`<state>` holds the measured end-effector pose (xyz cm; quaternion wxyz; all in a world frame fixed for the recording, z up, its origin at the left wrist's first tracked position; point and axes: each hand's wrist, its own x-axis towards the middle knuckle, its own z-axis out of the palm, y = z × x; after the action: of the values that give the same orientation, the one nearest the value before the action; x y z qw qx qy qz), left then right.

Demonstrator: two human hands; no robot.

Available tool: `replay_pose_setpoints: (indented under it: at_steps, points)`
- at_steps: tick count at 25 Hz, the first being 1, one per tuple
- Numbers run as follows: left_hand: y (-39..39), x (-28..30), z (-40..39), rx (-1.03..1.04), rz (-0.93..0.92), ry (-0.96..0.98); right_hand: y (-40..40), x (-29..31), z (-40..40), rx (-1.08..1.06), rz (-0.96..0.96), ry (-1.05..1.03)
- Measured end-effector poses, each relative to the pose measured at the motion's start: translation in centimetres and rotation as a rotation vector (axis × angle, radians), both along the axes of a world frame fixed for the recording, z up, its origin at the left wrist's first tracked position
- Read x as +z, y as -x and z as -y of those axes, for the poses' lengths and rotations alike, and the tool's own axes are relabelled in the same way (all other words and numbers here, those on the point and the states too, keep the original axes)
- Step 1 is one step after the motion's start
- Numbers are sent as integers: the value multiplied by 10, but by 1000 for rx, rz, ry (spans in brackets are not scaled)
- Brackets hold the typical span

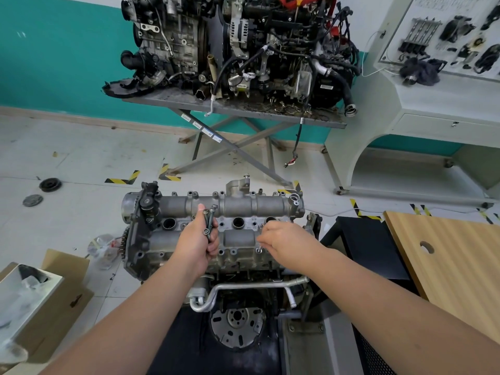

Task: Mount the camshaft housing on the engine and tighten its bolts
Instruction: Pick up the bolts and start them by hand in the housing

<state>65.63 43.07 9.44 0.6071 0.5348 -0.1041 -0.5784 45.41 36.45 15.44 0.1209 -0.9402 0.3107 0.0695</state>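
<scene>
The housing (230, 226) is a long grey metal block, rough and dull, with round tubes along its back and three dark round holes in the middle. It sits on top of the engine (232, 301), in the middle of the view. Small bolt holes run along its edges. A shiny bent pipe (243, 288) crosses the engine's front, and a round metal disc (236, 324) with holes sits lower down.

The left hand (198, 243) is over the housing's middle. Its fingers are curled tight round a bunch of long thin bolts (209, 221), which stick up out of the fist. How many bolts there are is hard to tell.

The right hand (284, 240) is over the right part of the housing, palm down, fingers bent. Its fingertips pinch one small bolt (259, 249) at the housing's front edge. The fingers hide most of that bolt, so I cannot tell if it is in a hole.

Both arms are bare and reach forward from the bottom corners.

A brown box (51, 301) sits on the tiled floor at the left, cut off by the edge. A wooden board (446, 261) lies at the right. Another dark, dirty engine (238, 47) stands on a grey table (189, 102) by the green wall.
</scene>
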Motion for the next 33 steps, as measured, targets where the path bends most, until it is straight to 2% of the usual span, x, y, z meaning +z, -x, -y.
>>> replay_pose_setpoints:
  at_steps: [10,16,28,31,33]
  points:
    - [7,3,16,41,131,26,-9,-9,4,-103,-50,-168]
    - [10,-7,24,-27,204,13,-14,-11,1,-139,-105,-75]
    - [8,5,20,27,32,-12,-19,-17,-7,-89,-267,140]
    - [6,6,19,43,-31,-9,-18,-9,1,-116,-210,48]
    - [5,6,19,47,-47,-17,-17,-2,8,-46,-213,-35]
